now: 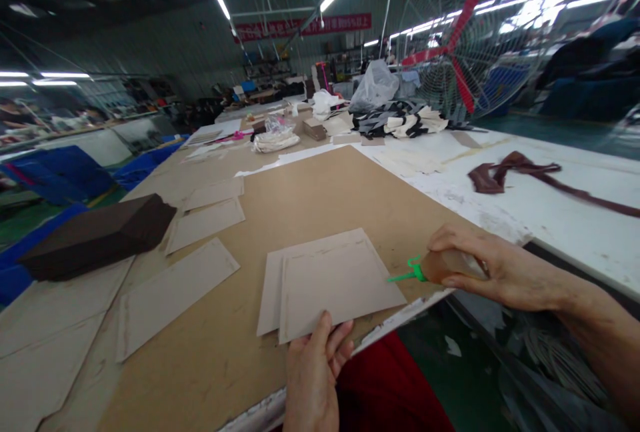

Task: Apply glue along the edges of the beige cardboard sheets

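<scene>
My right hand [467, 265] is wrapped round a glue bottle [440, 265] with amber contents and a thin green nozzle. The nozzle tip points left and meets the right edge of a beige cardboard panel [335, 279]. Brownish streaks run along that panel's far and left edges. My left hand [320, 365] pinches its near edge, thumb on top and fingers curled underneath. Partly covered by it, a second cardboard panel [270, 295] sticks out on the left.
Several streaked cardboard panels [175, 292] lie to the left on the brown board [320, 185]. A thick stack of dark brown pieces [100, 232] stands at far left. On the right, a maroon strip [500, 172] lies on the white tabletop, near a large fan [453, 52]. Fabric scraps [395, 119] are piled behind.
</scene>
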Available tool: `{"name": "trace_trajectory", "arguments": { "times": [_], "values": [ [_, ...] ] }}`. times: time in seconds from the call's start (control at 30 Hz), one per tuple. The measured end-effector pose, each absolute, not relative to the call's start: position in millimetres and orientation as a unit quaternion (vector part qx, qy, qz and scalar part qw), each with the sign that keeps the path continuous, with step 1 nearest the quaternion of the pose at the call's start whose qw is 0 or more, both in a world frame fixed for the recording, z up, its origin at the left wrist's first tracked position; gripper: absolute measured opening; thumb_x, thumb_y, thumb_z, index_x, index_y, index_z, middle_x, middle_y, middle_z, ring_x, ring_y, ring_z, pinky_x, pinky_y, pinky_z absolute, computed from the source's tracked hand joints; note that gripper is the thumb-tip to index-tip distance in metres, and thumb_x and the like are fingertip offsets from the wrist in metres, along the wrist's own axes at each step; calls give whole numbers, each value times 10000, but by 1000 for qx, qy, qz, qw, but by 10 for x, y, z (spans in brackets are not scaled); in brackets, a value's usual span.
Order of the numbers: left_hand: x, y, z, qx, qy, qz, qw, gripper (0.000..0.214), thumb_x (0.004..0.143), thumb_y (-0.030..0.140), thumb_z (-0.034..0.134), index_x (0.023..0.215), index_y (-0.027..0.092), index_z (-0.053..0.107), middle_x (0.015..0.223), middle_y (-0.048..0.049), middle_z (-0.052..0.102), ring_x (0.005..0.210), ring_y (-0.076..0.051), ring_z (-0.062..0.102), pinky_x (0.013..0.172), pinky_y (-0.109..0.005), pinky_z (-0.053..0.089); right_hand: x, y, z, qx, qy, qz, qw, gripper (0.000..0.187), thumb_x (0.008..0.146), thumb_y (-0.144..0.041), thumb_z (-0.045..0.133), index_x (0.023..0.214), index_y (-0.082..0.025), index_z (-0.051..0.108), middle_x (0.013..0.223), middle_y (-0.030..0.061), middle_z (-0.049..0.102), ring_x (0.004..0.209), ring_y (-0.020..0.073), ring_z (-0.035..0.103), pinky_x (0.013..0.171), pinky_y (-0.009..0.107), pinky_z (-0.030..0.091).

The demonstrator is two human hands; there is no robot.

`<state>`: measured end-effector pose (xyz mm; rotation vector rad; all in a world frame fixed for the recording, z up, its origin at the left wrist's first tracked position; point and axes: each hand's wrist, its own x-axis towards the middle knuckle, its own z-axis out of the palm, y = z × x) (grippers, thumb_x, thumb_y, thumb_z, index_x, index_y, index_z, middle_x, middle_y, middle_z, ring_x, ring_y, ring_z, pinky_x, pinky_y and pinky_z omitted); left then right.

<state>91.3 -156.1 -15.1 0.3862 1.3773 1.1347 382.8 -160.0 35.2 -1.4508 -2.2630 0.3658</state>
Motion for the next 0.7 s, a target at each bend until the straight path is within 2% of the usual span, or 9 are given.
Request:
{"name": "trace_trajectory", "arguments": {
  "times": [0.23, 0.47, 0.7],
  "values": [
    [874, -1553, -208, 155, 590, 485, 626, 156, 774, 129, 649, 915, 122, 584, 1078, -132, 658, 887, -273, 690, 547, -249, 564, 3901, -1809, 359, -527, -808, 180, 189, 371, 845, -377, 611, 1182, -315, 467, 1200, 41, 539, 1037, 251, 547, 853, 383, 482],
    [888, -1567, -170, 167, 594, 484, 621, 167, 788, 138, 634, 940, 109, 571, 1100, -157, 648, 904, -280, 685, 552, -241, 561, 3876, -1698, 299, -533, -804, 139, 223, 385, 824, -375, 631, 1176, -298, 493, 1180, 44, 554, 1045, 259, 548, 900, 405, 452],
    [876, -1546, -211, 165, 587, 482, 629, 162, 776, 142, 646, 922, 113, 582, 1100, -149, 649, 911, -284, 682, 560, -247, 563, 3891, -1842, 384, -536, -799, 208, 177, 380, 847, -358, 610, 1201, -296, 485, 1201, 52, 547, 1038, 251, 550, 874, 354, 462]
  ]
}}
